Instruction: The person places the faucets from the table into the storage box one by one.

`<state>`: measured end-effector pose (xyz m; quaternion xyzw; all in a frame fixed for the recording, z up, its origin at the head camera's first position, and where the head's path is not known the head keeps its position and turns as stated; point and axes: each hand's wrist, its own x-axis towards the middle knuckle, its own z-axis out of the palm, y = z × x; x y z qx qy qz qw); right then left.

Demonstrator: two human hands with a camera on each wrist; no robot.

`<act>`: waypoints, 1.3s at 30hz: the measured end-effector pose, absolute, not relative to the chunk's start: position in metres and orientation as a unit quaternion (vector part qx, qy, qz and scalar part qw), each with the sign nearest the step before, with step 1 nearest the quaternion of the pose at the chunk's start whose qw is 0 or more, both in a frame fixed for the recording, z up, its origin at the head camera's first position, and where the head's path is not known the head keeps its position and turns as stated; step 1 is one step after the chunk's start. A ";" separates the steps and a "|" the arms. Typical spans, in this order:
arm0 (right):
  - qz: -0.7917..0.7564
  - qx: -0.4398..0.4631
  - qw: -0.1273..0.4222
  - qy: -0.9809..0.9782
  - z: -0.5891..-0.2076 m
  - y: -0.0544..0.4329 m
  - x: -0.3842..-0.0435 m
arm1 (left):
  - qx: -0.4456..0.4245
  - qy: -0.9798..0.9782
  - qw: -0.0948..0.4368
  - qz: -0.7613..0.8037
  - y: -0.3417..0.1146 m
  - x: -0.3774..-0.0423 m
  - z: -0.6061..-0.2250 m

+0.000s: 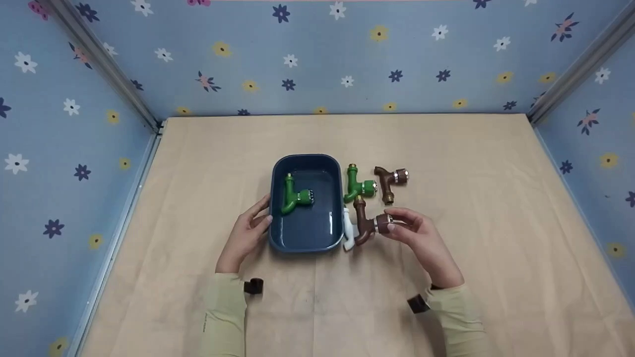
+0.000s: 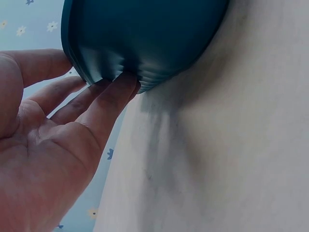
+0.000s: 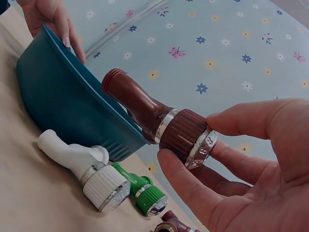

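My left hand (image 1: 246,237) grips the left side of a dark blue plastic basin (image 1: 275,173), thumb at the rim and fingers (image 2: 116,94) against the outer wall. Inside the basin lies a green faucet (image 1: 289,196). To the right of the basin, my right hand (image 1: 421,238) pinches a brown faucet (image 3: 140,101) by its ribbed knob, thumb and fingertips around it. The held faucet partly covers a white faucet (image 3: 77,159) beside the basin in the head view. Another green faucet (image 1: 353,183) and a second brown faucet (image 1: 387,183) lie farther back on the table.
A beige cloth covers the table (image 1: 446,148). Flowered blue panels (image 1: 322,64) stand at the back and both sides, with metal posts (image 1: 99,59) at the corners. Small black wrist mounts (image 1: 418,303) show near each sleeve.
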<state>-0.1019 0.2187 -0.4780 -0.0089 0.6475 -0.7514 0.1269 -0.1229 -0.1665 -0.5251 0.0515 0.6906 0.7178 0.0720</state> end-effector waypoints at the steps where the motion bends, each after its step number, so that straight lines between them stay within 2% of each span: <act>1: -0.750 -0.009 0.129 0.648 -0.478 0.218 -0.102 | 0.051 0.690 0.073 0.718 -0.167 -0.123 -0.525; 39: -0.745 -0.022 0.141 0.651 -0.478 0.194 -0.104 | 0.046 0.680 0.091 0.726 -0.169 -0.125 -0.529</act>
